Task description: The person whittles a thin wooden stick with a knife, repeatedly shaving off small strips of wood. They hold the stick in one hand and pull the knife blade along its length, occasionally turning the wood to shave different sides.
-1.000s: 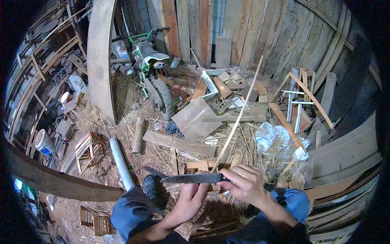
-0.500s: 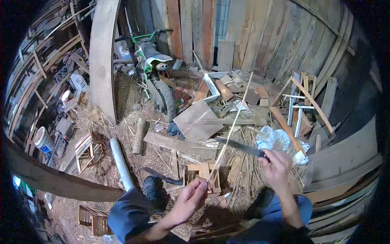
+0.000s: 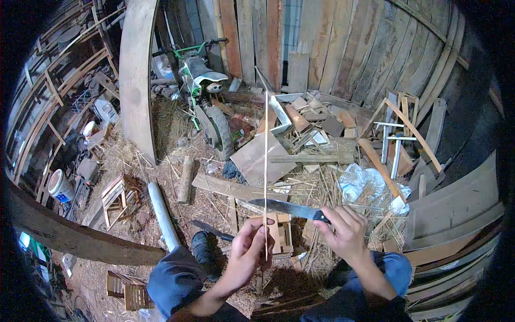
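A long thin wooden strip (image 3: 266, 155) stands almost upright in the view, pinched low down in my left hand (image 3: 248, 247), with its lower end showing below the fingers. My right hand (image 3: 346, 233) is wrapped round the black handle of a knife (image 3: 289, 208). The blade points left, and its tip end crosses the strip just above my left hand; whether it touches cannot be told. Behind my left hand, a small wooden crate (image 3: 281, 233) sits on the floor between my legs. A second dark blade (image 3: 212, 229) lies left of that hand.
A pale pole (image 3: 163, 214) and a short log (image 3: 185, 180) lie at the left. Slatted wooden boxes (image 3: 126, 290) stand at the lower left. Beyond are wood scraps (image 3: 316, 115), a plastic bag (image 3: 362, 185) and a green and white motorbike (image 3: 204, 75). Boards (image 3: 456, 204) line the right.
The strip has swung from leaning right to almost upright, and its lower end now shows below my left hand. My right hand and the knife have moved left and slightly down.
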Demonstrator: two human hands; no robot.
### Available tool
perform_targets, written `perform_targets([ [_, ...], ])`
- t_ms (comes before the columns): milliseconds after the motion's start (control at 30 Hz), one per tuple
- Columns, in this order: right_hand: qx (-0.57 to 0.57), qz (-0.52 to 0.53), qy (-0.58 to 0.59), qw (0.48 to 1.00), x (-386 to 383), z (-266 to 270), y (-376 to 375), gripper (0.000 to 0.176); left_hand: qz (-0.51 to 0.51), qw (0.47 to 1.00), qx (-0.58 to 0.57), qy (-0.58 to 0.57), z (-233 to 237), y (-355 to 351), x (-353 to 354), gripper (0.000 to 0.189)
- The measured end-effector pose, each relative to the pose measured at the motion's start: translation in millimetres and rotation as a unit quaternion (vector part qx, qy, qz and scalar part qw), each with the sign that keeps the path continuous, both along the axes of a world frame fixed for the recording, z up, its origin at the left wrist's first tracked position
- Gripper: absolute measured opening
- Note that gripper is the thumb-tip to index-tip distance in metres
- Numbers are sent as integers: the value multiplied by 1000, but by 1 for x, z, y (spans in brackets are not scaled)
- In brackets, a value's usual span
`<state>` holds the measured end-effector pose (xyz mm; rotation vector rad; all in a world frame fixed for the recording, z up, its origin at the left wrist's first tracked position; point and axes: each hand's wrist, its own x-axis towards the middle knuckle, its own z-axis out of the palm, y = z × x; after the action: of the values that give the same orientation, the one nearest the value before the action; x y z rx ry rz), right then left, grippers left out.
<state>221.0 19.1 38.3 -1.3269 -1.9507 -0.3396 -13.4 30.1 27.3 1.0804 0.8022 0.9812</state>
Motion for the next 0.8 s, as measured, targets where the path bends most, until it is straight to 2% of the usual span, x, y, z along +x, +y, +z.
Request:
perform_targets([
  [133, -8, 2, -6, 1000, -3, -2, -3, 29, 10, 999, -23, -35, 2, -2, 4, 23],
  [300, -18, 78, -4, 997, -18, -8, -9, 28, 11, 1000, 3, 24, -3, -7, 4, 19],
  [333, -16, 84, -9, 996, -20, -7, -8, 30, 35, 997, 54, 38, -6, -10, 8, 17],
  [367, -17, 84, -9, 996, -21, -6, -7, 30, 34, 997, 53, 39, -6, -13, 7, 17],
  [433, -5, 91, -19, 996, -20, -6, -7, 31, -22, 990, 5, 140, -4, -19, 4, 18],
  [500, -6, 93, -33, 995, -18, -1, -7, 31, -16, 991, 33, 130, -14, -19, 3, 20],
  [567, -6, 94, -45, 994, -14, 4, -4, 32, -61, 982, 33, 175, -15, -15, -3, 22],
  [700, 24, 65, -64, 996, 1, 10, -2, 31, -84, 977, 76, 181, 4, -18, -4, 25],
  [800, -15, 57, -75, 995, 5, 11, -3, 31, -105, 978, 58, 170, 0, -17, -13, 28],
])
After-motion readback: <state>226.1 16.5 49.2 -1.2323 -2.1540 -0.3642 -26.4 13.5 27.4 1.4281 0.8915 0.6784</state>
